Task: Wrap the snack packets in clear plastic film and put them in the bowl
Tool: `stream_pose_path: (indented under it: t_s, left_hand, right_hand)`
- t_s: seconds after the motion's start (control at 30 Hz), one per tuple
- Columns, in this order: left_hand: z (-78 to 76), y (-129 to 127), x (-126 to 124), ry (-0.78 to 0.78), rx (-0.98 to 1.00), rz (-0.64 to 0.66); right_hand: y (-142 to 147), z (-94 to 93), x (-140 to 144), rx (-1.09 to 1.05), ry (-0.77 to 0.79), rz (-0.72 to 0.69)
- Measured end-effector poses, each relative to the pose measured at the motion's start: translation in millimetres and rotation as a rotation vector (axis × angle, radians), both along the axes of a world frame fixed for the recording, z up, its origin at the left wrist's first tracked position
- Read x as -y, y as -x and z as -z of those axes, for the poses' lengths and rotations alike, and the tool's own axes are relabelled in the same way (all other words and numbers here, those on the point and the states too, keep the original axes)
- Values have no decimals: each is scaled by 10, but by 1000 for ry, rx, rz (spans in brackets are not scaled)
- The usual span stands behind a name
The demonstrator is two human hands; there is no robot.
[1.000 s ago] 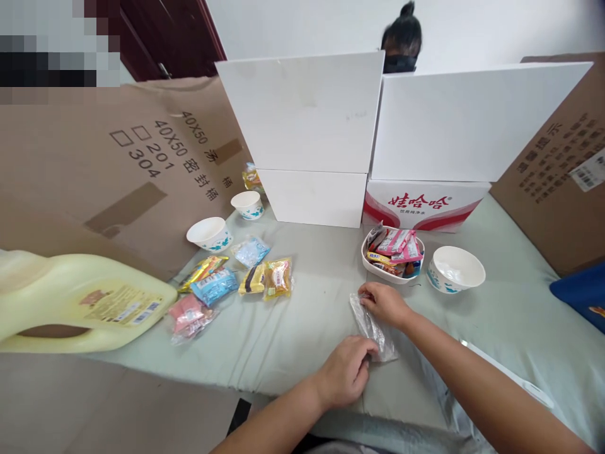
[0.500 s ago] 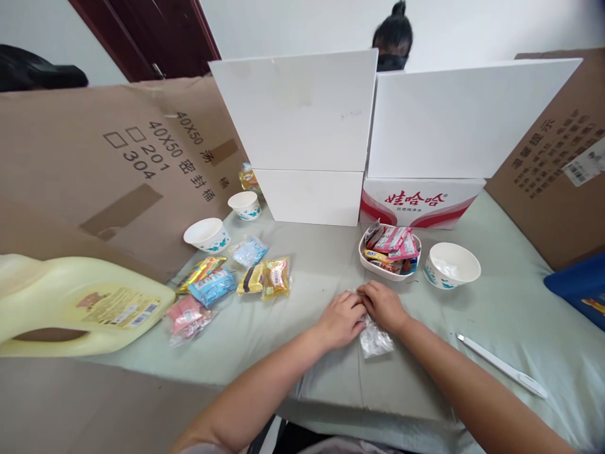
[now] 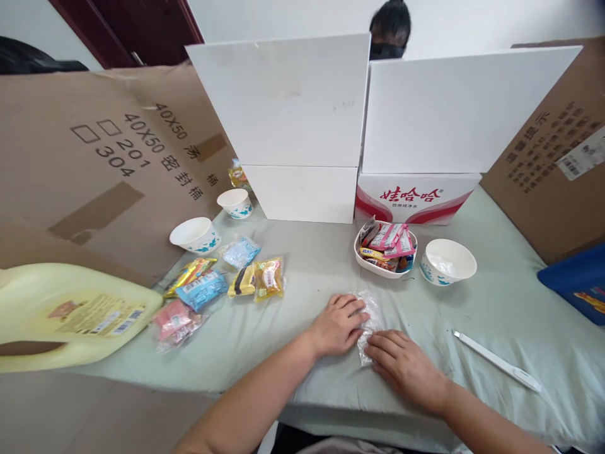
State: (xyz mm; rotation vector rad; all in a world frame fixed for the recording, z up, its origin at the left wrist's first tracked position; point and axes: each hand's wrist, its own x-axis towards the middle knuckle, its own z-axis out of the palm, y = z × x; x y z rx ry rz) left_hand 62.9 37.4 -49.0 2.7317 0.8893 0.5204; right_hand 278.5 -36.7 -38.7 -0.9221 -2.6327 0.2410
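A crumpled piece of clear plastic film [image 3: 370, 309], bubble wrap by its look, lies on the cloth-covered table in front of me. My left hand [image 3: 336, 324] rests palm down along its left side, fingers apart with their tips on the film. On the lower right edge lies my right hand [image 3: 410, 371], its fingers stretched out side by side over the film. Both thumbs are mostly hidden. Just beyond the hands stands a white bowl [image 3: 382, 270] heaped with small wrapped snacks [image 3: 388, 236].
Right of it are a paper bowl [image 3: 449, 258] with clear plastic inside and a white knife-like tool [image 3: 496, 361]. Several snack packets [image 3: 202, 289], paper bowls [image 3: 195, 236] and a yellow jug [image 3: 80, 315] stand left. White boards [image 3: 302, 107] rise behind; a person sits beyond.
My right hand has slid down from the film's top to its lower right edge, fingers now laid out. More of the film is uncovered. My left hand has barely moved.
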Motion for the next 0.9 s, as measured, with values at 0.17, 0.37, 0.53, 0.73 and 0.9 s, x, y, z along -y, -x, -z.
stream_pose_path:
  t_s: [0.17,0.37,0.53,0.73,0.9]
  left_hand:
    - [15,-9,13,97,61,166]
    - [89,0,-18,180,197,109]
    - [155,9,-35,200,328,77]
    - [95,-3,-29,94,416,-9]
    - [1,4,-9,-125,414,17]
  right_hand:
    - [45,-35,125,-27,40,-42]
    - [34,-55,-245,-40,108,205]
    - [94,96,-579,12,5,367]
    - [214,225,-620,34,-73,426]
    - [236,242,-580,22,-113,441]
